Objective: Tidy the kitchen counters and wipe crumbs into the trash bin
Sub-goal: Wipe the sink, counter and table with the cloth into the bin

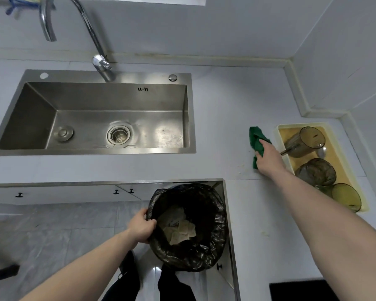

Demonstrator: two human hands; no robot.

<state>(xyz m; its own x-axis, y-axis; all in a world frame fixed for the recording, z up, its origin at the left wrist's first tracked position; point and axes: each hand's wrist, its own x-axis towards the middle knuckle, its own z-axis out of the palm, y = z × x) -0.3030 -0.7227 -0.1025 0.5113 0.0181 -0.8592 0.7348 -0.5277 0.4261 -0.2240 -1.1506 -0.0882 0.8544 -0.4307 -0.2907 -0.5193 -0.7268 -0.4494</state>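
My right hand (268,158) presses a green cloth (255,139) flat on the pale counter (226,118), just left of a yellow tray. A few small crumbs (240,167) lie on the counter left of the cloth, near the front edge. My left hand (141,228) grips the left rim of a trash bin (213,242) lined with a black bag. The bin is held up below the counter's front edge, in the inner corner. Crumpled paper scraps (178,230) lie inside it.
A steel sink (30,118) with a curved tap (100,64) fills the counter's left half. The yellow tray (280,132) at right holds three tinted glasses, one on its side, and a spoon. A black panel (302,291) sits at the counter's near right. My legs stand below.
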